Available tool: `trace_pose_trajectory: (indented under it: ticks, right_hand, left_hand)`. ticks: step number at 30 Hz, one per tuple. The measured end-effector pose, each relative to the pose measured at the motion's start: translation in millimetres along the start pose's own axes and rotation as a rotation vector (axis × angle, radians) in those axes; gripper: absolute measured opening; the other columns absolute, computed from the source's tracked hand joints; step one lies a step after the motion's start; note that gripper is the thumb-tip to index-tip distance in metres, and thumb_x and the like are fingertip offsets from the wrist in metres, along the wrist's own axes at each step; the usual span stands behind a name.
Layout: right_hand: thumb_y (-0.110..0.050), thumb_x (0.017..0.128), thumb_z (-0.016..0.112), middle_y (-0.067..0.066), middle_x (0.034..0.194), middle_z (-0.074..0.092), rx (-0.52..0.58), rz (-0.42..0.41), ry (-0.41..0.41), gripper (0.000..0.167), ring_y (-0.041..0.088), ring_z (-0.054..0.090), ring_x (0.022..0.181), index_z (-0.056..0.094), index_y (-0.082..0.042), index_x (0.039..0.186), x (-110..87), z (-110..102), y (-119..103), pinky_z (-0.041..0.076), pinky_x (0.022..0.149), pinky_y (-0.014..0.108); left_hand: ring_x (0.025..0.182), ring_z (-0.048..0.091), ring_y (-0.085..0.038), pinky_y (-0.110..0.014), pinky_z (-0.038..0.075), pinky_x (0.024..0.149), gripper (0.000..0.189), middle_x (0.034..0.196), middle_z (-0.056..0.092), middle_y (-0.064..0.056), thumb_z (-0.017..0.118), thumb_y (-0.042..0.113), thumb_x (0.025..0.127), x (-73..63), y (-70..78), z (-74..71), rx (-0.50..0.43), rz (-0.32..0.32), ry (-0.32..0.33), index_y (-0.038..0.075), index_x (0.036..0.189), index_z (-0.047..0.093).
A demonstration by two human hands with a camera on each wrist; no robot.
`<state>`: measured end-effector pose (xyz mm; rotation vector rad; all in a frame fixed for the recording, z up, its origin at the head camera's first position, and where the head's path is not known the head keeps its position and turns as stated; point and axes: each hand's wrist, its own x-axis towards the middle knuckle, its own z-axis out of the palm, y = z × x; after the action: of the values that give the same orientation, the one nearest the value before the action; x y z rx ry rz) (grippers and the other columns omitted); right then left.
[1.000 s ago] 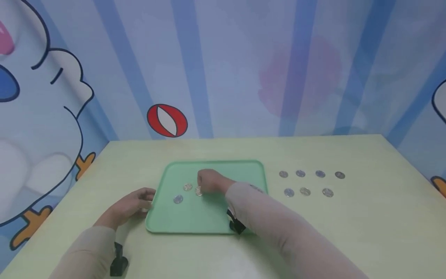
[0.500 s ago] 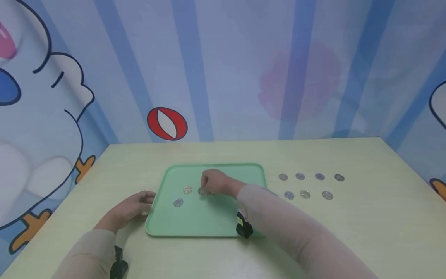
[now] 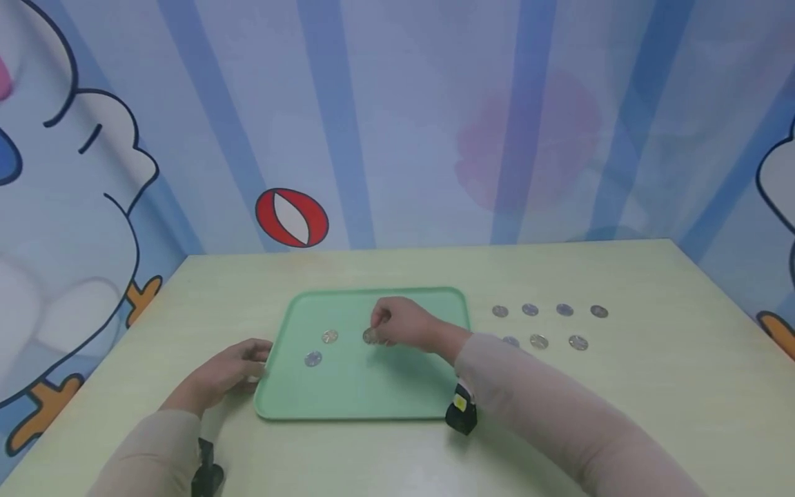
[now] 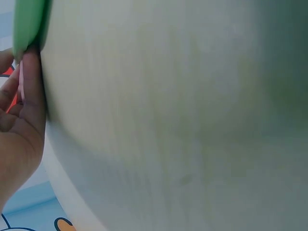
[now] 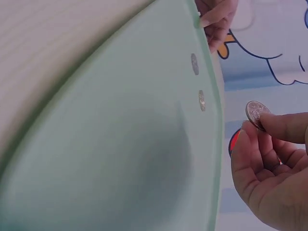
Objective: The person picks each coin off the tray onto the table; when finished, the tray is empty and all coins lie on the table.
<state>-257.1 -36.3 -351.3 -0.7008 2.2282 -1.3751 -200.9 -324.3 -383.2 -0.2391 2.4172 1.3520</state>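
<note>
My right hand [image 3: 404, 323] pinches a silver coin [image 5: 256, 114] between thumb and fingertips, the coin held above the green tray [image 3: 354, 407]. Two more coins lie flat on the tray's left part, one nearer the back [image 3: 330, 336] and one nearer the front [image 3: 313, 359]. At the tray's left edge rests my left hand [image 3: 226, 373], its fingers loosely extended and touching the rim. The left wrist view shows those fingers [image 4: 31, 82] against the green rim, partly out of frame.
Right of the tray, several coins lie on the pale yellow table [image 3: 646, 400] in two rows, a back row [image 3: 530, 310] and a front row [image 3: 539, 342]. My right sleeve [image 3: 546, 407] crosses the tray's right side. A printed blue wall [image 3: 422, 138] stands behind the table.
My right hand has lifted the coin off the tray and moved a little to the right with it. The left hand keeps its place at the rim.
</note>
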Motion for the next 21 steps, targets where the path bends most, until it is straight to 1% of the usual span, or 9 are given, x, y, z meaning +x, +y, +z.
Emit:
trace_pose_trajectory:
  ticks: [6, 11, 15, 16, 21]
  right_hand:
    - [-0.011, 0.080, 0.059, 0.009, 0.088, 0.057, 0.077, -0.005, 0.045, 0.015, 0.020, 0.054, 0.079, 0.049, 0.000, 0.084, -14.8, -14.2, 5.9, 0.050, 0.071, 0.032]
    - [-0.015, 0.080, 0.060, 0.009, 0.087, 0.058, 0.104, -0.032, 0.065, 0.018, 0.018, 0.056, 0.081, 0.049, -0.001, 0.082, -25.3, -27.3, 10.8, 0.050, 0.072, 0.030]
    - [-0.013, 0.081, 0.059, 0.010, 0.087, 0.058, 0.123, -0.015, 0.089, 0.016, 0.019, 0.057, 0.084, 0.049, -0.001, 0.083, -31.8, -35.8, 13.8, 0.050, 0.073, 0.031]
    - [-0.012, 0.081, 0.058, 0.010, 0.087, 0.058, 0.132, 0.003, 0.099, 0.016, 0.019, 0.056, 0.084, 0.049, 0.000, 0.084, -32.8, -37.7, 15.0, 0.050, 0.074, 0.031]
    - [-0.009, 0.082, 0.056, 0.011, 0.085, 0.055, 0.135, 0.028, 0.134, 0.015, 0.021, 0.055, 0.082, 0.048, 0.001, 0.088, -39.8, -46.3, 20.3, 0.050, 0.073, 0.032]
  left_hand:
    - [0.105, 0.044, -0.031, -0.043, 0.044, 0.084, 0.054, 0.122, 0.040, -0.022, 0.048, 0.003, 0.077, 0.1, 0.1, -0.4, 0.000, -0.003, -0.005, -0.003, 0.127, 0.031]
    - [0.106, 0.044, -0.031, -0.043, 0.044, 0.084, 0.054, 0.122, 0.039, -0.022, 0.048, 0.003, 0.077, 0.7, -0.3, -1.0, -0.005, 0.000, -0.010, -0.004, 0.127, 0.030]
    - [0.106, 0.043, -0.032, -0.043, 0.044, 0.084, 0.055, 0.122, 0.039, -0.022, 0.048, 0.004, 0.077, 1.4, -0.7, -0.8, 0.002, -0.003, -0.011, -0.004, 0.128, 0.030]
    - [0.106, 0.043, -0.032, -0.043, 0.044, 0.084, 0.055, 0.122, 0.039, -0.022, 0.049, 0.004, 0.077, 1.5, -0.6, -0.7, 0.003, -0.005, -0.010, -0.003, 0.128, 0.030]
    - [0.107, 0.043, -0.033, -0.043, 0.044, 0.084, 0.055, 0.122, 0.039, -0.022, 0.049, 0.004, 0.077, 1.3, -0.3, -0.5, 0.015, -0.010, -0.003, -0.003, 0.128, 0.030]
